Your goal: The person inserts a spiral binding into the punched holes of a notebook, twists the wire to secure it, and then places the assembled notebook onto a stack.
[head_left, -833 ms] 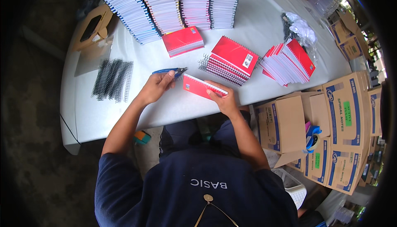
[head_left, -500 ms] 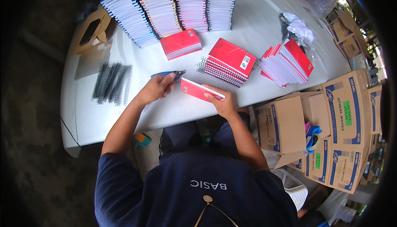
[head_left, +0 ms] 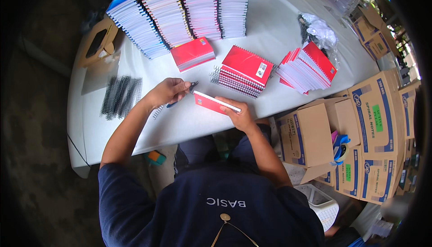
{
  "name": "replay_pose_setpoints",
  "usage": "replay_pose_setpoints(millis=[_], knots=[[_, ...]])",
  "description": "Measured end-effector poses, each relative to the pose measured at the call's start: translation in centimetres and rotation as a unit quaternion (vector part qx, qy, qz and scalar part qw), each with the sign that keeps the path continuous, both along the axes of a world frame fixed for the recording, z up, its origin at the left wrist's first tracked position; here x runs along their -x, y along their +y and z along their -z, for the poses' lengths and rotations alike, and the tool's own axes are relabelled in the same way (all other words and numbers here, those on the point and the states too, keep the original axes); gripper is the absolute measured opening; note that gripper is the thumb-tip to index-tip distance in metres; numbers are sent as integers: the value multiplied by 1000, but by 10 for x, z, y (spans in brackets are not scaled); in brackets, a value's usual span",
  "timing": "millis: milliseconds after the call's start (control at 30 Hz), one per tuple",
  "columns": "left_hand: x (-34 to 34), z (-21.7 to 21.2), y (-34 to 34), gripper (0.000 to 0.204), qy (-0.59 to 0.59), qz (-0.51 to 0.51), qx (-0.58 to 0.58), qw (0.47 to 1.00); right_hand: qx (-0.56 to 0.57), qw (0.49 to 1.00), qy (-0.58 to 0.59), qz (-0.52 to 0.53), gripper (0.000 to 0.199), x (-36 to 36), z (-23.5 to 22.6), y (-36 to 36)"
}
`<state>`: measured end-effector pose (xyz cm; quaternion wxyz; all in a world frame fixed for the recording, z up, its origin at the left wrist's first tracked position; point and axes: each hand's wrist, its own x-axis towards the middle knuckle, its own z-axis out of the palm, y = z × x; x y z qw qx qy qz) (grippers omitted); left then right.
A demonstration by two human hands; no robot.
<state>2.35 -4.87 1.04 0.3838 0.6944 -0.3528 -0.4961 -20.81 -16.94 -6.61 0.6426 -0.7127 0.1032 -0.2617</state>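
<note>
My left hand [head_left: 167, 93] is closed around a small pair of pliers with blue handles [head_left: 171, 105], its dark jaws [head_left: 194, 85] sticking out past the fingertips. A loose wire coil [head_left: 157, 111] shows just below that hand; whether the fingers also hold it is unclear. In my right hand [head_left: 241, 116] is a thin red notebook [head_left: 209, 104], tilted on edge with its white page edges up. The plier jaws are close to the notebook's left end; contact cannot be made out. Beyond it sit a stack of red spiral notebooks [head_left: 245, 65] and a smaller red stack [head_left: 193, 53].
Dark wire coils [head_left: 120, 97] lie at the left of the white table [head_left: 155, 74]. Tall notebook stacks [head_left: 164, 15] stand at the back. Fanned red notebooks [head_left: 307, 69] lie to the right, near a plastic bag [head_left: 321, 30]. Cardboard boxes [head_left: 310, 132] crowd the right side.
The pliers have turned in my left hand: their blue handles now show below the hand instead of above it. My right hand still holds the notebook in nearly the same place.
</note>
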Motion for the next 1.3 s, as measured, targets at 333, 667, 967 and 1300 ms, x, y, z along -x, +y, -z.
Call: replay_pose_setpoints(millis=[333,667,967,1300], knots=[[-3,-5,4,23,52,59,54,995,15,1000,12,-16,30,2,-2,0],[25,-34,0,24,-530,229,145,803,-21,999,39,5,30,4,3,3],[50,-46,5,23,-629,215,175,726,31,1000,0,-2,29,5,0,23],[45,-42,7,25,-608,297,140,723,138,990,-3,13,41,8,6,23]])
